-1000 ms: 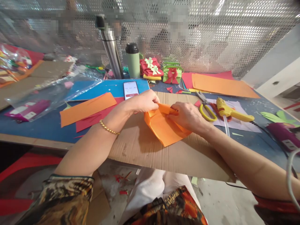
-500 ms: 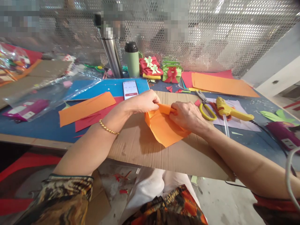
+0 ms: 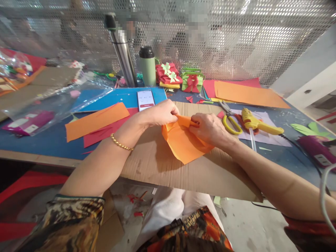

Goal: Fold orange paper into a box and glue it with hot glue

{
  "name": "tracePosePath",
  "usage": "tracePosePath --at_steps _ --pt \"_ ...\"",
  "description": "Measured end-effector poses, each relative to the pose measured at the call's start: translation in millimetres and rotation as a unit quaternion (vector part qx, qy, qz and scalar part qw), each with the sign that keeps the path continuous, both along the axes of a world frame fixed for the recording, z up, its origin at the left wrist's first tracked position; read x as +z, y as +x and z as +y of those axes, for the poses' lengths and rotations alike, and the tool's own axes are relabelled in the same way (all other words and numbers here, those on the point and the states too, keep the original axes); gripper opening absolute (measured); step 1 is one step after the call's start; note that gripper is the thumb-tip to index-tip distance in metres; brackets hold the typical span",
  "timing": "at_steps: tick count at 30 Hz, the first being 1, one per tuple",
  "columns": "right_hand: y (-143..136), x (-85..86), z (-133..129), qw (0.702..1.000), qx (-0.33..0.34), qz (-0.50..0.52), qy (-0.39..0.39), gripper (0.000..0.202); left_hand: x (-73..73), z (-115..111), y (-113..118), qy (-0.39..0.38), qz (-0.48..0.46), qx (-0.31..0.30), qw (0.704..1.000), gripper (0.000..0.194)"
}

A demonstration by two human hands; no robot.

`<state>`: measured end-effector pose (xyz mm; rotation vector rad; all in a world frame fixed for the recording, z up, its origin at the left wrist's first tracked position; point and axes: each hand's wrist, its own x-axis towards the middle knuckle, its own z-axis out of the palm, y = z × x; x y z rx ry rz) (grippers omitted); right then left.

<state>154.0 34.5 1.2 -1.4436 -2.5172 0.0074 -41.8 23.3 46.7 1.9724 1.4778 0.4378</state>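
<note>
A folded piece of orange paper (image 3: 185, 141) is held over the brown cardboard sheet (image 3: 154, 171), its pointed lower corner towards me. My left hand (image 3: 165, 112) pinches the paper's upper left edge between thumb and fingers. At the upper right edge, my right hand (image 3: 207, 127) is closed on the same paper, fingers curled around the fold. A flap is bent over along the top, between the two hands. The inner side of each grip is hidden by the fingers.
Right of the cardboard lie yellow-handled scissors (image 3: 232, 122) and a yellow glue gun (image 3: 252, 120). A phone (image 3: 145, 99) lies on a blue sheet behind my left hand. Orange strips (image 3: 97, 120) are at left. A green bottle (image 3: 148, 68) and paper gift-box shapes (image 3: 193, 83) stand at the back.
</note>
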Motion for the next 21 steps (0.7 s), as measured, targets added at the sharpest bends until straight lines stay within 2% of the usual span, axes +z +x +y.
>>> tracePosePath --at_steps 8,11,15,21 --pt "1.2 0.5 3.0 0.999 0.02 0.045 -0.021 0.011 0.3 -0.3 0.6 -0.005 0.003 0.0 1.0 0.015" --pt "2.3 6.7 4.4 0.997 0.007 0.051 -0.062 0.012 0.1 0.1 -1.1 -0.01 0.0 0.005 1.0 0.016" --pt "5.7 19.3 7.2 0.99 0.024 0.048 -0.133 0.018 3.4 -1.6 -2.4 -0.041 -0.006 0.023 0.999 0.016" --pt "10.0 26.3 9.1 0.982 0.062 0.074 -0.162 0.017 5.6 -1.1 -3.0 -0.06 0.012 0.022 0.998 0.014"
